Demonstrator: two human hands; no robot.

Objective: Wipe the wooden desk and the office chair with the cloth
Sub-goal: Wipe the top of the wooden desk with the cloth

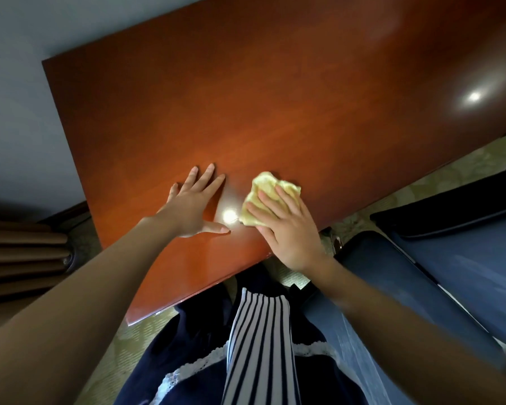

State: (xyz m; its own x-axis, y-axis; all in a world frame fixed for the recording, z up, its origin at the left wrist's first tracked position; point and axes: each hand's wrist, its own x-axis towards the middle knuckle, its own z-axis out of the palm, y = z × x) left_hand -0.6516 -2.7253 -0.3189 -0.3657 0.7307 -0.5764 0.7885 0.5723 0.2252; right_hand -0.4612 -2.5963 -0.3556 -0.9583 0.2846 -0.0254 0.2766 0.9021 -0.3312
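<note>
A glossy reddish-brown wooden desk [275, 97] fills the upper middle of the head view. My left hand [195, 204] lies flat on its top near the front edge, fingers spread and straight. Just to the right, my right hand [287, 229] presses a crumpled pale yellow cloth [263, 190] down onto the desk with straight fingers; part of the cloth is hidden under the palm. The blue office chair [456, 258] with dark armrests stands at the lower right, beside the desk's front edge.
A pale wall [18, 83] runs behind and left of the desk. Brown pleated curtain folds [21, 252] hang at the far left. Patterned greenish carpet [450, 171] shows between desk and chair. My dark, striped clothing is below the desk edge.
</note>
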